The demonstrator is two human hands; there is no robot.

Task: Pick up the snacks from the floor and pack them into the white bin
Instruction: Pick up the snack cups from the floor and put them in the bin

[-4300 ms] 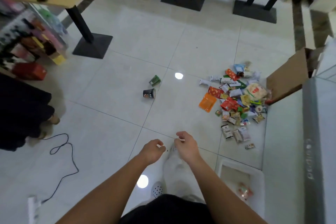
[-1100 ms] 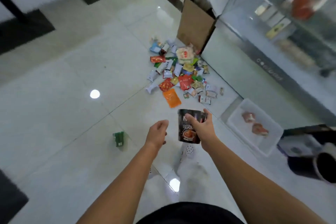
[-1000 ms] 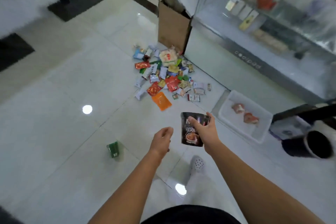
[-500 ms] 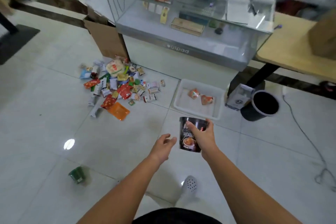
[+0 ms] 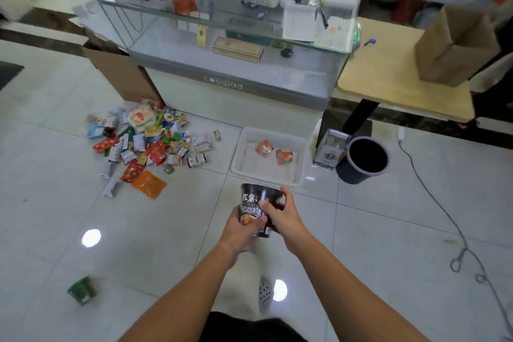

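A black snack cup (image 5: 254, 201) is held in front of me by both hands. My right hand (image 5: 280, 215) grips its side near the rim, and my left hand (image 5: 243, 230) cups it from below. The white bin (image 5: 244, 159) sits on the floor just beyond the cup, with two orange packets (image 5: 273, 151) inside. A pile of several colourful snack packets (image 5: 147, 144) lies on the tiles left of the bin. A green cup (image 5: 82, 290) lies on its side at the lower left.
A glass display counter (image 5: 236, 64) stands behind the bin and pile, with a cardboard box (image 5: 122, 72) at its left end. A black waste bin (image 5: 363, 159) and a small box (image 5: 330, 148) stand right of the white bin. A cable (image 5: 455, 236) trails across the floor at right.
My left hand has come up and taken hold of the black cup alongside my right. I have turned and stepped closer to the white bin and counter.
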